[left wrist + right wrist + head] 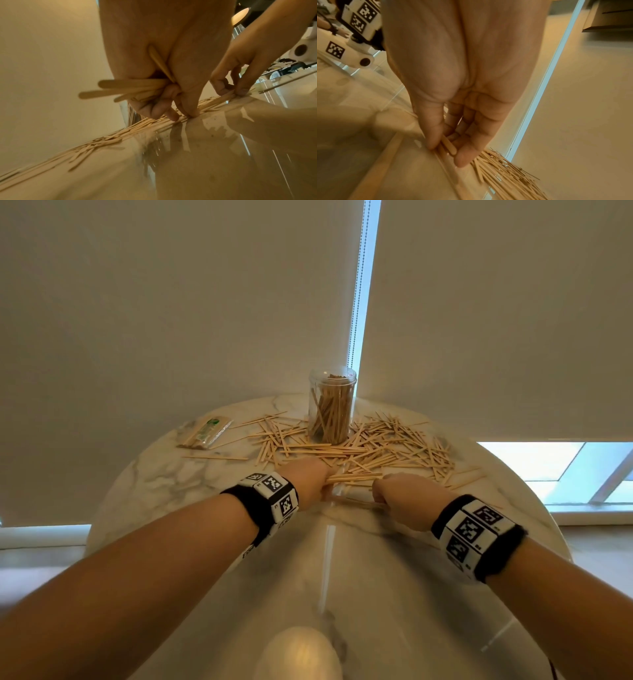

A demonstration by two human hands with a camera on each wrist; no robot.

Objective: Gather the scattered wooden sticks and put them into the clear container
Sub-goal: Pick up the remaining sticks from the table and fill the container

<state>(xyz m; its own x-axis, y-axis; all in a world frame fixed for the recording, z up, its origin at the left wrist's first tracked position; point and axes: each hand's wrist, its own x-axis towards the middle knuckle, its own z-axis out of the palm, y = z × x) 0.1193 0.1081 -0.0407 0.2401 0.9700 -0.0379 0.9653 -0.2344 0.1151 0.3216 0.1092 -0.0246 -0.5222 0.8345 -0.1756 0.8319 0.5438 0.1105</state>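
Observation:
Many thin wooden sticks (387, 446) lie scattered across the far half of the round marble table (178, 474), around a clear container (331, 405) that stands upright and holds several sticks. My left hand (310, 481) grips a small bundle of sticks (123, 88) in its curled fingers, with its fingertips down on the pile's near edge. To its right, my right hand (404, 498) pinches the other end of a few sticks (448, 146) between thumb and fingers, low on the tabletop. Both wrists wear black-and-white marker bands.
A plastic packet of sticks (205, 433) lies at the table's far left, with one loose stick (215, 457) in front of it. Pale roller blinds hang close behind the table, with a bead chain (359, 285) between them. The table's near half shows bare marble.

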